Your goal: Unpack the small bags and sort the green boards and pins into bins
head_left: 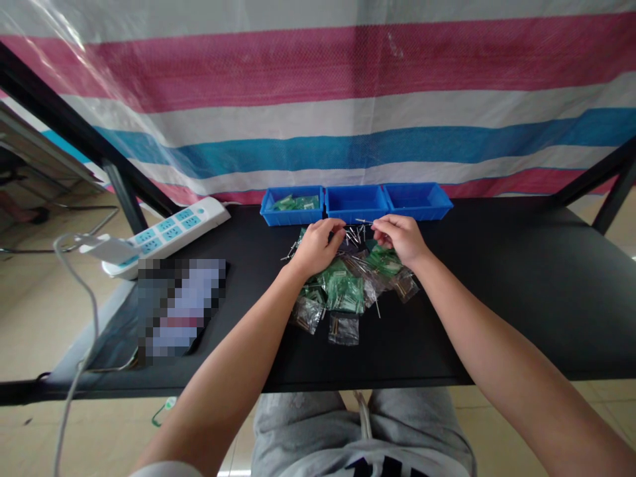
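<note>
My right hand [401, 237] pinches a thin metal rod [365, 220] between thumb and fingertips, just in front of the blue bins. Over the left side of a heap of small parts rests my left hand [319, 245], its thumb and forefinger slightly apart and nothing visible between them. Loose silvery metal pins [355, 235] lie between the two hands. Nearer to me the heap holds green bags [342, 289] and small clear bags with brass-coloured pieces, one of them a clear bag [344, 329] at the front.
Three blue bins stand in a row behind the heap; green packets lie in the left bin [292, 217], beside the middle bin [355, 199] and right bin [417, 202]. A white power strip [169, 235] and a pixelated phone-like object [186, 308] lie left on the black table [521, 285].
</note>
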The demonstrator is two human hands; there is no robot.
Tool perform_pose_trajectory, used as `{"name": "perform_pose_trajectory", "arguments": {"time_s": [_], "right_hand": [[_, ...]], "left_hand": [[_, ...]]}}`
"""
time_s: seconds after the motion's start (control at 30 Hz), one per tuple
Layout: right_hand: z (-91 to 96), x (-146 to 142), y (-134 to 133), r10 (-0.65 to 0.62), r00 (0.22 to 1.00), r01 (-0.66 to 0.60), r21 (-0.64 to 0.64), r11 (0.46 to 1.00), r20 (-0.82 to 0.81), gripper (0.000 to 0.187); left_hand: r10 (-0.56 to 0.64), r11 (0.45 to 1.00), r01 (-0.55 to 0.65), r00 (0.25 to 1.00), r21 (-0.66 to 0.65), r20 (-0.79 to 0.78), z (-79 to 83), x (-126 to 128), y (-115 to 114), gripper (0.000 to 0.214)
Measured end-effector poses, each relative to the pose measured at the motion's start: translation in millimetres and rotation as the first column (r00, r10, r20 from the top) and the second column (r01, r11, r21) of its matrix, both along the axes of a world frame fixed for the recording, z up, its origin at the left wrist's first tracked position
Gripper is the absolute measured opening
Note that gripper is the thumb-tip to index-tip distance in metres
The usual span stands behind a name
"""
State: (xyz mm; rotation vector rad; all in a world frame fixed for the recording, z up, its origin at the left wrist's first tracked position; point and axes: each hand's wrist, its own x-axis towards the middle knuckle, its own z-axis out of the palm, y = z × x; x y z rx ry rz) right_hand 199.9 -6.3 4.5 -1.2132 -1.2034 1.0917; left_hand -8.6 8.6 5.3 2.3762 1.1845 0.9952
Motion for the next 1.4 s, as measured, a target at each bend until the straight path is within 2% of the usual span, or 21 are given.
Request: {"name": "perform_pose_trajectory", "arguments": {"time_s": [0.1, 0.23, 0.4, 0.53, 0.77, 0.93, 1.17, 1.27, 1.4], "right_hand": [[2.3, 3, 4, -0.104, 0.979, 0.095, -0.060, 0.994, -0.177, 0.021], [6.4, 9, 8, -0.203, 0.922, 0.185, -0.085, 0.979, -0.329, 0.017], [7.2, 19, 14, -0.346, 0.826, 0.292, -0.187, 0.938, -0.446, 0.010], [5.4, 23, 16, -0.408, 0.786, 0.355, -0.202, 0.913, -0.465, 0.005], [3.4, 23, 17, -0.426, 0.758, 0.349, -0.244, 0.905, -0.494, 0.005], [6.3, 21, 15, -0.448, 0.738, 0.344, -0.289, 0.893, -0.505, 0.003], [7.3, 20, 12, -0.424, 0.749, 0.284, -0.332, 0.900, -0.509, 0.008], [5.3, 21, 13, -0.389, 0.773, 0.265, -0.303, 0.915, -0.500, 0.008], [1.2, 19, 15, -0.330, 0.849, 0.273, -0.192, 0.943, -0.413, 0.011]], "left_hand": [[0.044, 0.999, -0.043, 0.993, 0.019, -0.111, -2.3, -2, 3, 0.023], [0.092, 0.996, -0.092, 0.974, 0.007, -0.209, -5.0, -4, 6, 0.022], [0.113, 0.994, -0.112, 0.975, 0.017, -0.191, -7.9, -5, 9, 0.024], [0.085, 0.996, -0.086, 0.972, 0.005, -0.219, -8.5, -5, 10, 0.024], [0.020, 1.000, -0.022, 0.971, -0.006, -0.238, -7.4, -5, 9, 0.027], [0.021, 0.999, -0.027, 0.970, -0.021, -0.243, -10.0, -5, 10, 0.026], [0.048, 0.998, -0.059, 0.963, -0.035, -0.266, -10.0, -5, 9, 0.028], [0.081, 0.994, -0.097, 0.955, -0.043, -0.285, -9.7, -5, 7, 0.026], [0.100, 0.991, -0.122, 0.940, -0.047, -0.325, -12.2, -4, 7, 0.022]]}}
